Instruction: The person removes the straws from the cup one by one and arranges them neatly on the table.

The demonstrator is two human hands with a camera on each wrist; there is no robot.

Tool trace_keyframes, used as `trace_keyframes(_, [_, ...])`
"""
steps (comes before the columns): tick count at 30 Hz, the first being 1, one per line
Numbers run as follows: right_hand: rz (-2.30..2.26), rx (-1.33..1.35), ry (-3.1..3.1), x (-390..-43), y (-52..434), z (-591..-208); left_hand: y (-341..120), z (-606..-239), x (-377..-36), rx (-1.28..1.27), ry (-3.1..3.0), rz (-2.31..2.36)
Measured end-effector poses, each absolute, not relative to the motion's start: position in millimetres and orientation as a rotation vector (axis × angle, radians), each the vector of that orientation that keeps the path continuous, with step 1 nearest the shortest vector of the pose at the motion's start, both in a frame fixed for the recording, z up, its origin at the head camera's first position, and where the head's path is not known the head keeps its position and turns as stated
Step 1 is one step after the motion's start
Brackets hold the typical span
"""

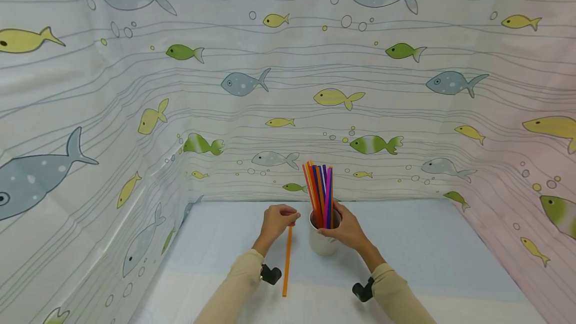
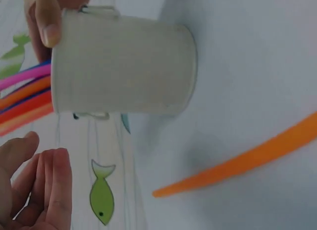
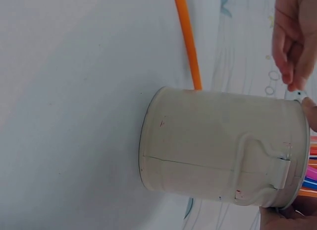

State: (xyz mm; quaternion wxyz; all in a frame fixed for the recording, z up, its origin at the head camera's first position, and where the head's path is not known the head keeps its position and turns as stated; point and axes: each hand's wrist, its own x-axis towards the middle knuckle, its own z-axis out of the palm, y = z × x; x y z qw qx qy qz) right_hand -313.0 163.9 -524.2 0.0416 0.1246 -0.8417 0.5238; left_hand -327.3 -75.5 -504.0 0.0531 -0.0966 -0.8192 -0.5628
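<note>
So there's a cream metal cup (image 1: 325, 244) standing upright on the pale blue worktop (image 1: 427, 249), roughly in the middle and close to the back, and it's stuffed with a bunch of coloured straws (image 1: 320, 195) sticking up out of the top: orange, red, pink, purple, blue. The right hand (image 1: 346, 229) is wrapped around the cup near the rim, fingers curled on the far side and thumb on the near side, so it's got a proper hold of it. In the right wrist view you can see the cup's side (image 3: 223, 145) with a little bracket near the rim, and its base sits flat on the worktop. The left hand (image 1: 278, 218) is just left of the cup, not touching it, with its fingers curled in loosely. The head view makes it look like the fingertips are at the top end of a single orange straw (image 1: 286, 264), but in the left wrist view the fingers (image 2: 47, 185) look relaxed and half open with nothing between them, so honestly I can't tell if it's pinching that straw or just hovering by it. That loose straw lies flat on the worktop, running from near the left hand back toward the person, just beside the cup. All around is a curtain printed with fish (image 1: 243, 84).
</note>
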Motion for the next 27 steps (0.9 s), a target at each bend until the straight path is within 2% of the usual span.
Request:
trace_keyframes(5, [1.664, 0.411, -2.526, -314.4, 164.4, -525.0, -56.9, -491.1, -322.2, -0.377, -2.461, -1.757])
trace_keyframes(9, [1.666, 0.421, -2.509, -306.6, 162.7, -516.2, -46.1, -490.7, -321.7, -0.422, -2.446, -1.755])
trace_keyframes(16, [1.680, 0.416, -2.475, -312.5, 164.5, -526.6, -33.8, -493.4, -322.3, -0.512, -2.431, -1.672])
trace_keyframes(27, [1.700, 0.437, -2.460, -310.8, 165.1, -527.5, -18.2, -495.3, -322.8, -0.512, -2.440, -1.547])
